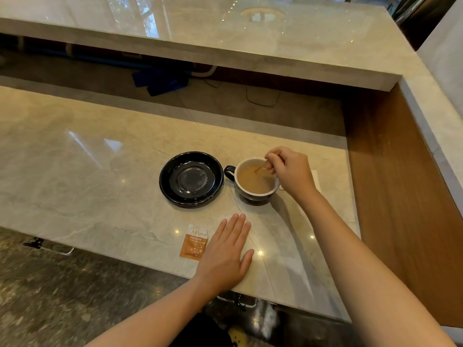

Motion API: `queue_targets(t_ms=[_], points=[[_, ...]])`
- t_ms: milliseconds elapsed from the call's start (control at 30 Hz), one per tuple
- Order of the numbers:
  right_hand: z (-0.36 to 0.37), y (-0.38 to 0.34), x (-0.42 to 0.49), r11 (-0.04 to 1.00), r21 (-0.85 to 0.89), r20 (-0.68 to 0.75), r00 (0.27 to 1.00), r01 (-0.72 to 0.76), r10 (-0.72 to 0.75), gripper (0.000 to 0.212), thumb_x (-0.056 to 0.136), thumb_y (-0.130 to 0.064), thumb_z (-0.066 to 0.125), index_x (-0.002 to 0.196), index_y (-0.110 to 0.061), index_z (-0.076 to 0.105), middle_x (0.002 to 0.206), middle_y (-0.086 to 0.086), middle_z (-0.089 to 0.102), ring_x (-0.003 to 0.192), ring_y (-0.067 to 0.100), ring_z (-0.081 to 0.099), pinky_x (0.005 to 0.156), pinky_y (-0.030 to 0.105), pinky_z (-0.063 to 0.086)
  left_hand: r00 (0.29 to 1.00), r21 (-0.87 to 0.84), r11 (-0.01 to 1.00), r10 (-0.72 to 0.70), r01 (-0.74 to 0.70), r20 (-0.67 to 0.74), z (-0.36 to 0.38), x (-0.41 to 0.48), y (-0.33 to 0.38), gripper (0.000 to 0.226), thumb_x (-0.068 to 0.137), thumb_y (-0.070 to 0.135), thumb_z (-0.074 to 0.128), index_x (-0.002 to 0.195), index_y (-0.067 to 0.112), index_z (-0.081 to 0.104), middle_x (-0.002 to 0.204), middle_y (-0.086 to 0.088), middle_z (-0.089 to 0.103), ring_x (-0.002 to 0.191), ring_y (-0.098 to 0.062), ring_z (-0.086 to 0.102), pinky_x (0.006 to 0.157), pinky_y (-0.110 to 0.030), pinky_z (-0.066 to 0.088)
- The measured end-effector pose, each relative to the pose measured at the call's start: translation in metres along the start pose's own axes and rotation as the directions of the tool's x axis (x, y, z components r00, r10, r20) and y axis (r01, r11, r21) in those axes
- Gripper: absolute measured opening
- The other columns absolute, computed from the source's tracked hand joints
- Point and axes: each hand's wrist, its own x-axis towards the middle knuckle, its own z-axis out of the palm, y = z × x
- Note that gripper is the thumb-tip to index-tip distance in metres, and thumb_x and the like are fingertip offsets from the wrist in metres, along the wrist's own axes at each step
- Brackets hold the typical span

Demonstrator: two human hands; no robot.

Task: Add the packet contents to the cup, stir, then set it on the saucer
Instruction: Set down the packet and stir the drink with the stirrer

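Right, nearest us the left hand lies flat and open on the marble counter, fingers spread forward, gripping nothing. Just beside its outer edge sits the packet, orange below, white on top, printed "taikoo" beside two characters; the smaller lines are too fine to read. Its long axis runs away from us, tilted slightly right. Further on, the empty black saucer and, just right of it, the dark cup, handle pointing left toward the saucer, full of milky brown drink. The right hand pinches a wooden stirrer, slanting down-left into the cup.
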Motion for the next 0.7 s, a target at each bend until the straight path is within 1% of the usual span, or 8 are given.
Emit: queue_targets(t_ms=[133,233,333,433,533,700], points=[[-0.014,0.01,-0.006,0.998,-0.058,-0.035,0.999,-0.031,0.029,0.019,0.091,-0.009,0.049,0.089,-0.005,0.067,0.071,0.009,0.065,0.066,0.023,0.061,0.067,0.036,0.052,1.0,-0.002,1.0,0.001,-0.001,-0.005,0.0,0.0,0.0,0.059,0.093,0.043,0.031,0.141,0.01,0.025,0.15,-0.01,0.027,0.14,-0.019,0.012,0.112,-0.034,0.006],[-0.02,0.014,-0.021,0.994,-0.095,-0.036,0.998,-0.045,0.042,0.018,0.092,-0.011,0.049,0.093,-0.006,0.066,0.072,0.008,0.065,0.067,0.022,0.061,0.067,0.037,0.053,1.0,-0.004,1.0,0.001,-0.001,-0.006,0.0,0.0,0.0,0.058,0.093,0.043,0.031,0.141,0.011,0.024,0.15,-0.01,0.026,0.14,-0.018,0.012,0.112,-0.033,0.004],[-0.02,0.011,-0.042,0.993,-0.12,-0.03,1.0,-0.007,0.004,0.017,0.092,-0.011,0.05,0.092,-0.006,0.066,0.072,0.006,0.064,0.067,0.02,0.06,0.065,0.035,0.051,1.0,0.012,1.0,0.001,-0.001,-0.006,0.0,0.0,0.0,0.058,0.092,0.042,0.032,0.141,0.01,0.026,0.149,-0.01,0.028,0.139,-0.019,0.014,0.113,-0.034,0.006],[-0.015,0.004,-0.059,0.993,-0.111,-0.017,0.999,0.046,-0.048,0.016,0.091,-0.011,0.051,0.091,-0.005,0.067,0.072,0.003,0.064,0.067,0.019,0.06,0.064,0.031,0.049,1.0,0.008,1.0,0.0,0.0,0.003,0.0,0.0,0.0,0.059,0.092,0.042,0.032,0.141,0.01,0.026,0.15,-0.01,0.027,0.14,-0.019,0.012,0.112,-0.035,0.007],[-0.009,-0.005,-0.066,0.991,-0.111,0.009,0.997,0.074,-0.074,0.016,0.091,-0.012,0.052,0.09,-0.006,0.066,0.072,0.003,0.064,0.066,0.019,0.06,0.063,0.032,0.049,1.0,-0.001,1.0,0.001,-0.001,0.008,0.001,0.0,0.0,0.059,0.092,0.041,0.032,0.141,0.01,0.025,0.151,-0.01,0.026,0.141,-0.019,0.011,0.113,-0.036,0.007],[-0.013,-0.013,-0.067,0.991,-0.07,-0.064,0.991,0.117,-0.122,0.015,0.091,-0.01,0.051,0.093,-0.006,0.066,0.077,0.006,0.067,0.068,0.019,0.061,0.063,0.034,0.052,1.0,-0.008,1.0,-0.004,0.004,0.017,0.0,0.001,0.0,0.059,0.093,0.041,0.032,0.142,0.011,0.025,0.151,-0.009,0.024,0.141,-0.019,0.01,0.113,-0.035,0.005]])
